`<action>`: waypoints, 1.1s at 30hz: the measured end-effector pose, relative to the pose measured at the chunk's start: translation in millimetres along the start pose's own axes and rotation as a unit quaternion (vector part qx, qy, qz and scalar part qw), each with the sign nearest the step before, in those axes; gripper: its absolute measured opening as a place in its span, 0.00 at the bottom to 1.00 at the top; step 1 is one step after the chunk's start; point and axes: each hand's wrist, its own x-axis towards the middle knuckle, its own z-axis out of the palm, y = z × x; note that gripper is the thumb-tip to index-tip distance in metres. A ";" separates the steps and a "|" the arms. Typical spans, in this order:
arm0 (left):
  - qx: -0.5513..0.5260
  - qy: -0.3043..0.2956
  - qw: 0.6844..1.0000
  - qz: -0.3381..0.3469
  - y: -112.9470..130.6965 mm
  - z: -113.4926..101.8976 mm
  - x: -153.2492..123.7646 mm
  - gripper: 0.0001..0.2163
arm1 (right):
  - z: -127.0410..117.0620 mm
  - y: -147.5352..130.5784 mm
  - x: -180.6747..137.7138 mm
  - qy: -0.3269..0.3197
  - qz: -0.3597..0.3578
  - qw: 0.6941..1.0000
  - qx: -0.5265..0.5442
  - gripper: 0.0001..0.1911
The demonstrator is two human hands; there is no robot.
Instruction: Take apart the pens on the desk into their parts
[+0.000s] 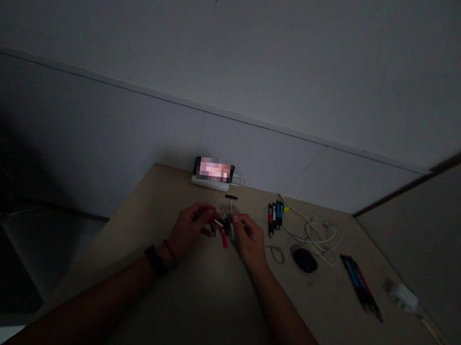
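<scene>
- Your left hand [192,224] and right hand [251,241] hide parts of the small pieces [224,240].
- The far phone's screen [214,169] is blurry squares.
- Your arms [115,288] get cut off near you.

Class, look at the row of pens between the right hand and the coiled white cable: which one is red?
The leftmost pen, at the row's end nearest the right hand; its neighbours show white and blue instead.

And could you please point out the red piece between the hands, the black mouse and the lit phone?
Red piece [224,239]: head view, middle of its length.
Black mouse [304,260]: head view, middle of its top.
Lit phone [215,170]: head view, middle of its screen.
</scene>
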 end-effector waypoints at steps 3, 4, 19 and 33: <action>-0.014 0.005 1.000 -0.013 3.2 -1.1 0.3 0.24 | 2.1 -3.8 -2.2 -0.022 0.022 0.999 0.041 0.17; -0.017 0.004 1.000 -0.019 3.8 -1.3 0.3 0.24 | 2.6 -3.0 -2.4 -0.026 0.032 0.998 0.052 0.17; 0.094 -0.115 0.987 -0.058 -6.2 4.0 -5.9 0.14 | -0.4 3.8 2.4 0.030 0.121 0.965 0.233 0.18; 0.143 -0.143 0.978 -0.042 -11.9 2.3 -5.2 0.13 | -5.1 5.9 5.9 0.097 0.101 0.968 0.209 0.18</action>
